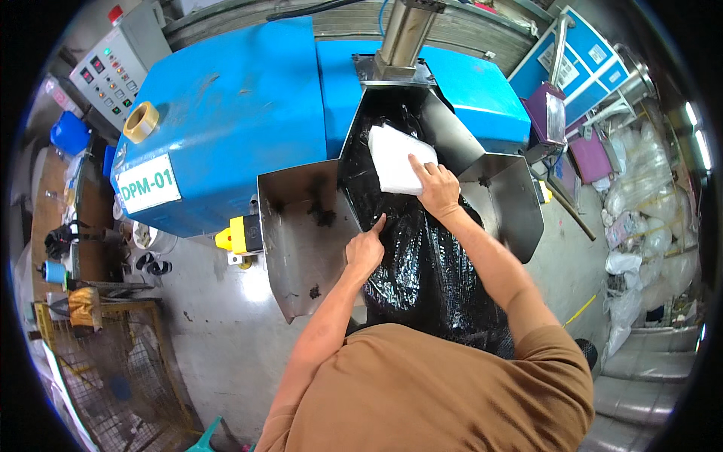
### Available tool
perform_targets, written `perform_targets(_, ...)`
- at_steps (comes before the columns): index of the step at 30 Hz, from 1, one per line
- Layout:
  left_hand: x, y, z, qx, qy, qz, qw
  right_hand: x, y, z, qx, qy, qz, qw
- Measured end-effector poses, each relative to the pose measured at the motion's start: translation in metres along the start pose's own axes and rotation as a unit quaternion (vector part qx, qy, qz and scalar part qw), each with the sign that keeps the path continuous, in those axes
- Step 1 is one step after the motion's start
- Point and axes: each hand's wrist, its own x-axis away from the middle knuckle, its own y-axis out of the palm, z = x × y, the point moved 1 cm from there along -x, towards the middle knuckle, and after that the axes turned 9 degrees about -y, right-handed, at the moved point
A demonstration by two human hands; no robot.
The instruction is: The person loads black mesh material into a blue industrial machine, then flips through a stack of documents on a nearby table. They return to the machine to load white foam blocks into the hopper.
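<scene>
A white, soft-looking slab (398, 160) lies in the upper part of a metal chute, over shiny black plastic film (399, 279). My right hand (439, 190) grips its lower right corner, the index finger stretched across its top; the thumb is hidden. Lower and to the left, my left hand (364, 250) is at the left edge of the film. Its index finger points up along the film while the other fingers curl in. The film runs down from the chute toward my body.
Metal side wings (310, 233) flank the chute, on a blue machine (233, 98) with a cylinder (407, 38) above. A tape roll (141, 122) sits on the machine. A yellow button housing (239, 235) sticks out at left. Clear plastic bags (640, 196) pile up at right.
</scene>
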Motion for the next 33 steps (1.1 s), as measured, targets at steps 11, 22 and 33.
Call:
perform_targets(11, -0.001, -0.005, 0.008, 0.012, -0.002, -0.009, 1.000, -0.028, 0.045, 0.012, -0.028, 0.021, 0.058, 0.998)
perform_targets(22, -0.007, 0.000, 0.008, 0.005, -0.003, -0.005, 1.000, -0.083, 0.073, 0.049, -0.082, 0.061, 0.109, 0.989)
perform_targets(33, -0.001, 0.006, 0.003, 0.014, -0.017, -0.004, 1.000, -0.120, 0.114, 0.041, -0.145, 0.128, 0.117, 0.974)
